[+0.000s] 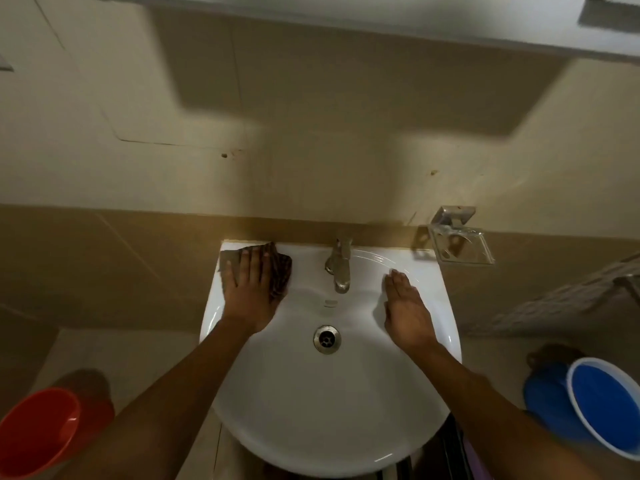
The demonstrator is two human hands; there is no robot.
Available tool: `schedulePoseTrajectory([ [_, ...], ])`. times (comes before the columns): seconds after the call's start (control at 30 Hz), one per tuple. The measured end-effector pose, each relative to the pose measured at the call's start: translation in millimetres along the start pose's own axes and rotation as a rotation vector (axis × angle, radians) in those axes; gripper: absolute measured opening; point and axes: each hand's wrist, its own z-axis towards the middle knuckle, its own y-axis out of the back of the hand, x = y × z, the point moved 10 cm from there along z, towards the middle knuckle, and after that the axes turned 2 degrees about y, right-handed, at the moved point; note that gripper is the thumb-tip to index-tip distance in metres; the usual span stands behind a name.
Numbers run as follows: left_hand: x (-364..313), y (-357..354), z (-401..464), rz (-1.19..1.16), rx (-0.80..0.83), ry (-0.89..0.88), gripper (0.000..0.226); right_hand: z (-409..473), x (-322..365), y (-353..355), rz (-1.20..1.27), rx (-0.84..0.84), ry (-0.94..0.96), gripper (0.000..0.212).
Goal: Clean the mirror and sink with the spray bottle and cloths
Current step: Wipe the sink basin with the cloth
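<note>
A white sink (329,410) fills the middle of the view, with a metal tap (339,265) at its back and a metal drain (327,339) in the bowl. My left hand (250,289) lies flat on a dark brownish cloth (282,271), pressing it onto the sink's back left rim. My right hand (405,306) rests flat on the right rim with fingers together and nothing visible under it. The mirror's lower edge (381,26) shows only at the very top. No spray bottle is in view.
A clear soap dish on a metal bracket (462,245) hangs on the tiled wall right of the sink. A red bucket (38,431) stands on the floor at the lower left. A blue bucket (606,403) stands at the lower right.
</note>
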Motion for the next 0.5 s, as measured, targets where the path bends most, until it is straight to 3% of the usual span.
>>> schedulePoseTrajectory([
  [0.23, -88, -1, 14, -0.086, 0.044, -0.252, 0.077, -7, 5, 5, 0.043, -0.033, 0.025, 0.067],
  [0.5, -92, -3, 19, -0.096, 0.053, -0.158, 0.081, 9, -4, 6, 0.01, 0.011, 0.093, 0.068],
])
